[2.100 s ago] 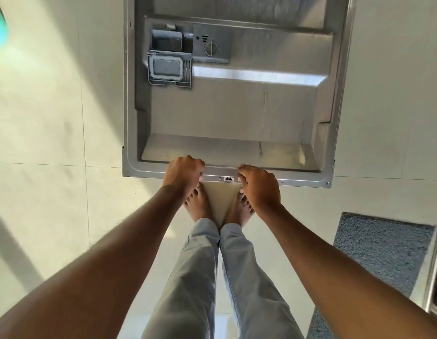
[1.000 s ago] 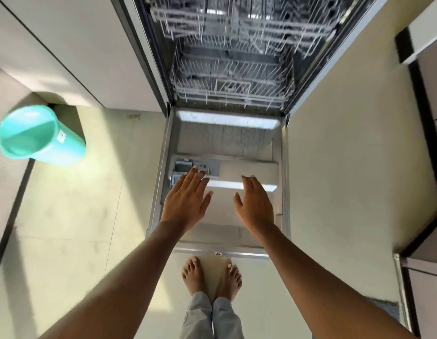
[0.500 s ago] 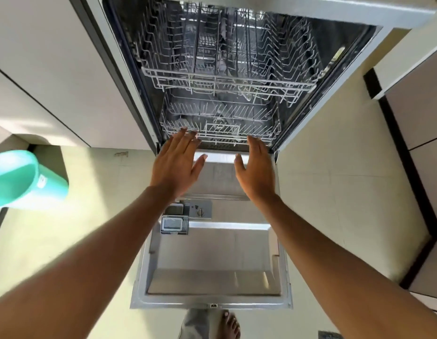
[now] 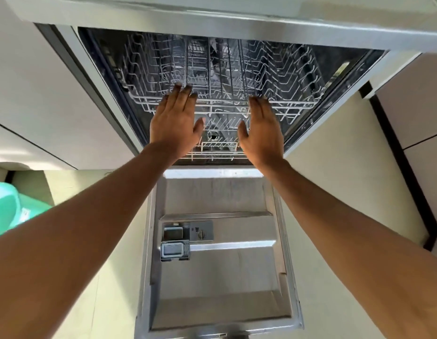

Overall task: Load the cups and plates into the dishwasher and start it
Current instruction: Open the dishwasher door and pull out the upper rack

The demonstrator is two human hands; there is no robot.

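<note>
The dishwasher stands open, its steel door (image 4: pixel 219 277) folded down flat toward me with the detergent compartment (image 4: pixel 175 248) on its inner face. Inside, the upper wire rack (image 4: pixel 286 77) and the lower wire rack (image 4: pixel 219 143) hold nothing that I can see. My left hand (image 4: pixel 174 123) and my right hand (image 4: pixel 261 129) stretch forward with flat, spread fingers. Their fingertips reach the front rail of the upper rack. Neither hand holds anything. No cups or plates are in view.
A turquoise plastic bucket (image 4: pixel 7 206) stands on the tiled floor at the left. White cabinet fronts (image 4: pixel 41 94) flank the dishwasher on the left, more cabinets (image 4: pixel 418 113) on the right. The countertop edge (image 4: pixel 212 18) runs across the top.
Both hands let go of the lowered door's edge, opened flat and moved forward and up, from over the door to the upper rack's front. My view tilted up from the floor.
</note>
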